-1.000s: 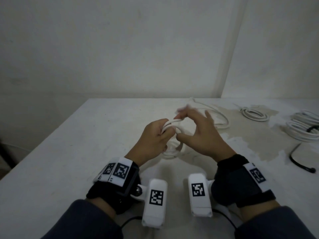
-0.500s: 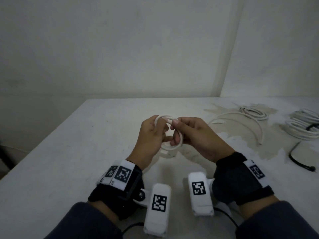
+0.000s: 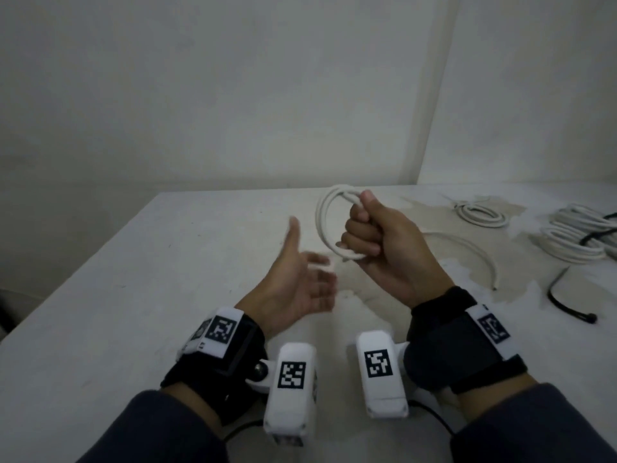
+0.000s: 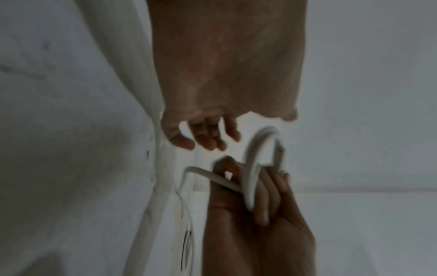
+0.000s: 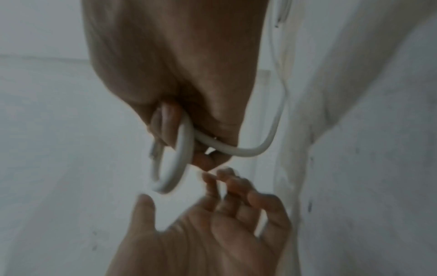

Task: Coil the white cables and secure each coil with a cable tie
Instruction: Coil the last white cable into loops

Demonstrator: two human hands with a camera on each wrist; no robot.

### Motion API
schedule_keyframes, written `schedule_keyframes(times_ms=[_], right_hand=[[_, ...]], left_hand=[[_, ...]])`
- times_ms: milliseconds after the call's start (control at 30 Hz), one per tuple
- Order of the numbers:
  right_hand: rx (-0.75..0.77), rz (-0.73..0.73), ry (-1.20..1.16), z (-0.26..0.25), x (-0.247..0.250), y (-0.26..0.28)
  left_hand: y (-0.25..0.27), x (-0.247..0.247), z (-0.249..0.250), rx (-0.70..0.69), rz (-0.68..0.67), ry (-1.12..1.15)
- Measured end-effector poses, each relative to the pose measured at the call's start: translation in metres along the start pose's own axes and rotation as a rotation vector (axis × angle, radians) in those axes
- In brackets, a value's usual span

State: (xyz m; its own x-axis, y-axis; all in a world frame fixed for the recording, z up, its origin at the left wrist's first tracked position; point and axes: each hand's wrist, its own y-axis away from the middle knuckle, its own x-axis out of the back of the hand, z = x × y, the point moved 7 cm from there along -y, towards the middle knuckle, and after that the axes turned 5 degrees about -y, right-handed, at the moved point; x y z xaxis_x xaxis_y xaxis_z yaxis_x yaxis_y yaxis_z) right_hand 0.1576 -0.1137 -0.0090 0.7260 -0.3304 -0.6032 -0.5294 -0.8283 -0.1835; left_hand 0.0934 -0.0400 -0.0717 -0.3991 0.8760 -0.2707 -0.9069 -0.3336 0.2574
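Right hand (image 3: pixel 377 242) fist clenched round coil (image 3: pixel 329 225), loop upright above table (image 3: pixel 167 295). Left hand (image 3: pixel 300 282) released, fingers relaxed, just left-below coil, nearest; loose tail (image 3: pixel 467 245) trails right.

the left hand (image 3: pixel 300 289) is motion-blurred, so its fingers (image 3: pixel 320 262) cannot be told apart. the right hand (image 3: pixel 377 238) hides part of the cable coil (image 3: pixel 325 225). the cable bundle (image 3: pixel 577 242) is cut by the frame's right edge.
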Motion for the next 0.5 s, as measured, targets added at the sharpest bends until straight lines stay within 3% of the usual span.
schedule_keyframes(times_ms=[100, 200, 300, 400, 500], right_hand=[[-0.037, -0.103, -0.141, 0.005, -0.015, 0.004], [-0.052, -0.128, -0.129, 0.014, -0.020, 0.003], [-0.014, -0.013, -0.119, 0.011, -0.008, 0.000], [0.051, 0.185, -0.141, 0.012, 0.010, -0.001], [0.101, 0.351, -0.108, 0.013, 0.026, -0.001]], left_hand=[[0.005, -0.013, -0.014, 0.141, -0.174, -0.154], [0.008, -0.021, -0.007, 0.084, -0.212, 0.075], [0.002, -0.013, 0.005, -0.057, -0.076, 0.301], [-0.001, 0.003, 0.020, -0.259, 0.121, 0.316], [0.003, 0.014, 0.027, -0.355, 0.212, 0.312]])
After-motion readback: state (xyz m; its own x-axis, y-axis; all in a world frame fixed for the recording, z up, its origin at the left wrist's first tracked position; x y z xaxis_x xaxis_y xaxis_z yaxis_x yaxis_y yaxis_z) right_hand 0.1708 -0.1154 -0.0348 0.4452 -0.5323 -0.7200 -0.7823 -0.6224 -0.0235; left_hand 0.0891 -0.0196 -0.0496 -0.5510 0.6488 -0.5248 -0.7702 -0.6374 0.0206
